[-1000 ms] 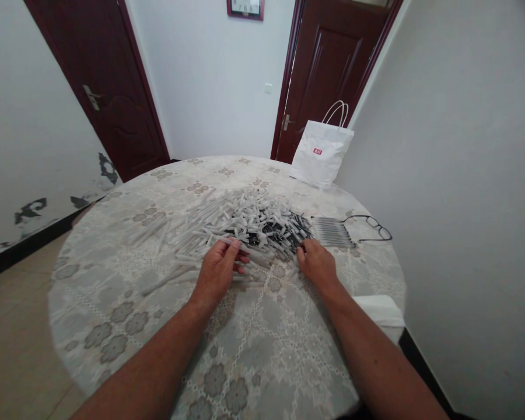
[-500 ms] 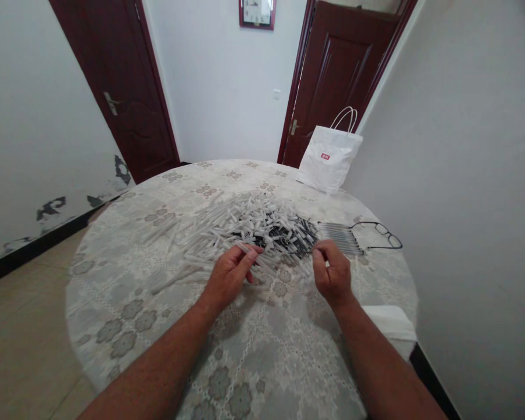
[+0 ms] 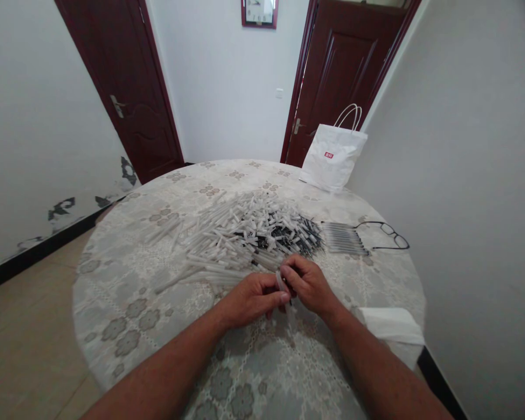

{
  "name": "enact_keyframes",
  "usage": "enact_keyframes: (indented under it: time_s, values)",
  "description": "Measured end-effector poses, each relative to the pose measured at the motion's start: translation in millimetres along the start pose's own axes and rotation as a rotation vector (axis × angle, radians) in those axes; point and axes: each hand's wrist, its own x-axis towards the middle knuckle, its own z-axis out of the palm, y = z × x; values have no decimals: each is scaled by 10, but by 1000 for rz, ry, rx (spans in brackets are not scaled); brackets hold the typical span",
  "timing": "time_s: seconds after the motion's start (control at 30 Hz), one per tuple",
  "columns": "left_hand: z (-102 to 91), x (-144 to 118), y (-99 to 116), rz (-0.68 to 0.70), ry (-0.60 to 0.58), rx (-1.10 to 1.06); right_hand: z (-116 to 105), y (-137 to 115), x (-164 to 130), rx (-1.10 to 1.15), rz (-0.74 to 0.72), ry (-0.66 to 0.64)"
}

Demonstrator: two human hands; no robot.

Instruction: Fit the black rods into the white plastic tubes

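Observation:
My left hand [image 3: 259,298] is closed on a translucent pen barrel [image 3: 280,281], which stands tilted between finger and thumb. Right against it, my right hand [image 3: 305,283] pinches at the barrel; a thin black pen refill seems to be in its fingers, mostly hidden, with a small dark bit showing below. Just beyond both hands lies a heap of loose pen parts [image 3: 227,224]: clear barrels, short white pieces and black refills [image 3: 284,236]. To the right of the heap is a neat row of pens [image 3: 345,239], side by side.
A round table with a patterned lace cloth [image 3: 157,350] bears everything. Black-framed glasses [image 3: 387,228] lie right of the pen row. A white paper bag [image 3: 335,157] stands at the far right edge. A folded white item [image 3: 391,325] is beside my right forearm.
My hands have come together from apart, moving nearer to me. My right hand has moved left, away from the pen row, and the barrel in my left hand has turned steeper.

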Motion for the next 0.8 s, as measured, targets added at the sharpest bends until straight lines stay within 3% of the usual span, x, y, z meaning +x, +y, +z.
enact_keyframes:
  time_s: [0.1, 0.27, 0.37, 0.7, 0.8]
  values:
    - [-33, 29, -3, 37, 111, -47, 15, 3, -7, 45, -10, 20]
    - [-190, 77, 7, 149, 535, -183, 9, 80, -3, 146, 66, 8]
    - [-257, 94, -1, 177, 668, -221, 14, 126, 7, 160, 95, -23]
    - [-220, 103, -45, 186, 625, -223, 39, 120, 45, 131, 146, -16]
    - [-242, 111, -35, 179, 612, -295, 37, 124, 37, 144, 156, 69]
